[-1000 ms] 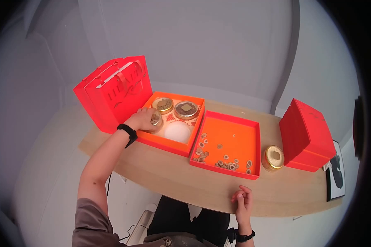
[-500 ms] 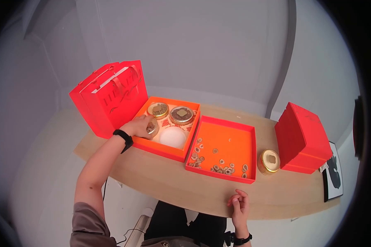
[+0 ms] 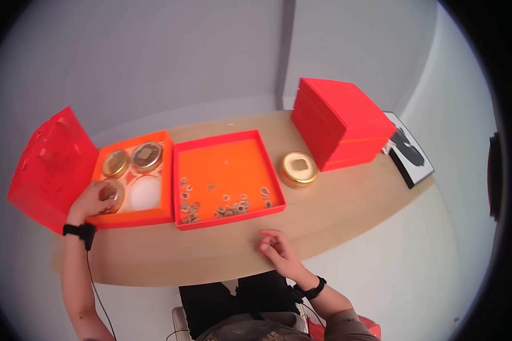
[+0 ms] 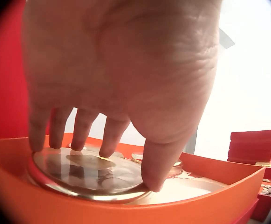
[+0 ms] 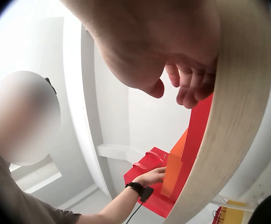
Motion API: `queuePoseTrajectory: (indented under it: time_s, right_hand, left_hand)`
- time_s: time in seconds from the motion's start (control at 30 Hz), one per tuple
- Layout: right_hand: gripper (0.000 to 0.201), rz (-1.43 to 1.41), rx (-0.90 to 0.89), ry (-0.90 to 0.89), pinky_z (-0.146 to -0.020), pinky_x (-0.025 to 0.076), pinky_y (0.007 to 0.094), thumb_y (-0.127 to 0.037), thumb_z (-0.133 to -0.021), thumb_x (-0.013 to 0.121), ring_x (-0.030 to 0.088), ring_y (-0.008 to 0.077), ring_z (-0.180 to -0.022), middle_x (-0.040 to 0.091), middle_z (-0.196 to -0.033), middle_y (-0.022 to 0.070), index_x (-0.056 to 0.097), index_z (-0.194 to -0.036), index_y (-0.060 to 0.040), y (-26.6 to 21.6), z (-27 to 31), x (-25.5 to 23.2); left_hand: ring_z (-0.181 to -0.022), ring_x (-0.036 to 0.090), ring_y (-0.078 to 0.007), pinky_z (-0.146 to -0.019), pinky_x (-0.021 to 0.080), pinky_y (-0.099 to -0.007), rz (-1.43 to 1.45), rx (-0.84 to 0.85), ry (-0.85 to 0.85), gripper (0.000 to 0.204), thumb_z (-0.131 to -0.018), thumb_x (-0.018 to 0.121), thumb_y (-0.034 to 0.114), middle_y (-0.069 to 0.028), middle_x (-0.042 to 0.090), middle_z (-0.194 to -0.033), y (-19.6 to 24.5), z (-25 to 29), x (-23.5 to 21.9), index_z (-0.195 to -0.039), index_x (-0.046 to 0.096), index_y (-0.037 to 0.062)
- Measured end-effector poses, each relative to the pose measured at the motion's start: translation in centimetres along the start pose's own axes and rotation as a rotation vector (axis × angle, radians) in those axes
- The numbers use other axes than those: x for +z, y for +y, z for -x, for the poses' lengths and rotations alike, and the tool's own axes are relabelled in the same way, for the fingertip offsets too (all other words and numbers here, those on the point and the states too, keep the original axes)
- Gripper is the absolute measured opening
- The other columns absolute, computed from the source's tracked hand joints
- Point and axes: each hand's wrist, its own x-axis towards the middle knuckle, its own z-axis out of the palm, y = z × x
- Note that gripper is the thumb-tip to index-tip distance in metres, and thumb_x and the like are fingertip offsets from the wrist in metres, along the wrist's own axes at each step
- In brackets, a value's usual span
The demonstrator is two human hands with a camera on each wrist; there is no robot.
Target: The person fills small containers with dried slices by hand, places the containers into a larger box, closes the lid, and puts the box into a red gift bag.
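Note:
My left hand [image 3: 89, 201] reaches over the front-left corner of an open orange-lined red gift box [image 3: 148, 217]. It grips a round clear-topped jar [image 4: 86, 175] from above, fingertips along the far part of the rim and thumb at the near side. Two more jars sit behind: one with a gold rim [image 3: 115, 163], the other with dark contents [image 3: 147, 156]. Beside the gripped jar lies a round white recess [image 3: 145, 193]. Loosely curled and holding nothing, my right hand [image 3: 281, 254] is by the table's front edge.
Small ringed slices [image 3: 233, 210] lie scattered in a shallow red lid [image 3: 222, 165]. Right of it stand a gold-lidded jar [image 3: 299, 169] and a red box stack [image 3: 347, 122]. A framed picture [image 3: 409, 150] lies far right; a red bag [image 3: 51, 170] stands left.
The head view has swung right, so the whole scene sits further left. My left hand stays at the same jar, and my right hand stays by the table edge.

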Motion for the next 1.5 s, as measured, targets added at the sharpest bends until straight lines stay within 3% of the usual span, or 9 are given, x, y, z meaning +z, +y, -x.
queuePoseTrajectory:
  time_s: [0.33,0.57,0.7,0.77,1.03,1.17,1.3,1.37,1.5]
  right_hand:
    - [0.047,0.424,0.070,-0.079,-0.085,0.049,0.0270,-0.014,-0.100,0.065,0.062,0.0097,-0.099,0.065,-0.107,0.0022,0.050,-0.144,-0.0054,-8.3,-4.1,-5.5]
    - [0.049,0.766,-0.055,0.213,-0.095,0.050,0.0349,-0.027,-0.096,0.071,0.064,0.0215,-0.112,0.066,-0.121,0.0130,0.058,-0.136,-0.0028,-9.7,-13.6,-12.3]
    - [0.061,1.073,-0.108,0.223,-0.110,0.041,0.0451,-0.039,-0.088,0.075,0.049,0.0346,-0.135,0.053,-0.142,0.0225,0.059,-0.136,-0.0044,-7.5,-17.0,-13.9]
    - [0.073,1.242,-0.051,0.237,-0.118,0.031,0.0514,-0.051,-0.079,0.078,0.034,0.0407,-0.146,0.040,-0.155,0.0239,0.060,-0.135,-0.0065,-7.0,-17.8,-13.9]
    - [0.086,1.374,0.096,0.305,-0.117,0.034,0.0481,-0.050,-0.071,0.083,0.035,0.0406,-0.144,0.044,-0.149,0.0226,0.053,-0.141,-0.0092,-5.9,-17.6,-13.1]
    - [0.089,1.294,0.147,0.309,-0.116,0.036,0.0467,-0.046,-0.070,0.083,0.040,0.0408,-0.139,0.050,-0.141,0.0223,0.049,-0.142,-0.0051,-6.8,-17.5,-12.3]
    - [0.086,1.152,0.020,0.258,-0.109,0.043,0.0498,-0.041,-0.074,0.082,0.048,0.0374,-0.134,0.047,-0.142,0.0221,0.045,-0.145,-0.0084,-6.7,-18.4,-15.4]
    - [0.081,0.615,-0.130,0.248,-0.110,0.043,0.0467,-0.033,-0.079,0.080,0.050,0.0326,-0.133,0.048,-0.142,0.0194,0.043,-0.147,-0.0077,-9.2,-17.1,-12.8]
    - [0.081,0.289,-0.131,-0.064,-0.111,0.042,0.0444,-0.026,-0.084,0.078,0.047,0.0296,-0.136,0.044,-0.146,0.0176,0.038,-0.152,-0.0069,-16.0,-12.2,-3.0]
  left_hand:
    - [-0.136,0.049,-0.0391,-0.113,0.043,-0.0433,-0.130,-0.107,0.097,0.067,-0.086,0.069,0.040,-0.0192,0.050,-0.150,0.3,1.4,2.2,-0.144,0.056,0.0093]
    - [-0.140,0.045,-0.0381,-0.115,0.040,-0.0431,-0.105,-0.102,0.144,0.065,-0.090,0.065,0.044,-0.0193,0.047,-0.153,-0.2,1.8,2.7,-0.145,0.056,0.0104]
    - [-0.136,0.049,-0.0386,-0.112,0.043,-0.0436,-0.114,-0.033,0.199,0.055,-0.091,0.066,0.039,-0.0198,0.050,-0.149,-1.3,1.8,3.9,-0.138,0.060,0.0098]
    - [-0.130,0.053,-0.0382,-0.106,0.047,-0.0448,-0.107,0.007,0.236,0.045,-0.091,0.069,0.032,-0.0189,0.056,-0.141,0.7,2.5,3.1,-0.128,0.064,0.0081]
    - [-0.121,0.057,-0.0350,-0.099,0.049,-0.0418,0.039,0.380,0.606,0.035,-0.091,0.070,0.018,-0.0174,0.060,-0.132,11.7,5.0,2.4,-0.122,0.065,0.0041]
    - [-0.120,0.058,-0.0267,-0.101,0.047,-0.0372,0.617,0.572,0.468,0.030,-0.090,0.071,0.012,-0.0105,0.063,-0.125,20.0,6.2,4.1,-0.118,0.065,0.0042]
    - [-0.128,0.052,-0.0214,-0.102,0.049,-0.0354,1.277,0.487,-0.045,0.043,-0.095,0.067,0.006,-0.0079,0.050,-0.143,25.1,5.9,9.6,-0.135,0.052,0.0080]
    - [-0.134,0.046,-0.0220,-0.104,0.048,-0.0382,1.390,0.527,-0.111,0.052,-0.097,0.066,0.011,-0.0080,0.043,-0.149,26.7,4.6,12.0,-0.143,0.043,0.0099]
    - [-0.145,0.038,-0.0266,-0.110,0.046,-0.0476,1.909,0.375,-0.291,0.080,-0.101,0.065,0.035,-0.0103,0.034,-0.158,30.6,4.1,13.2,-0.160,0.015,0.0125]
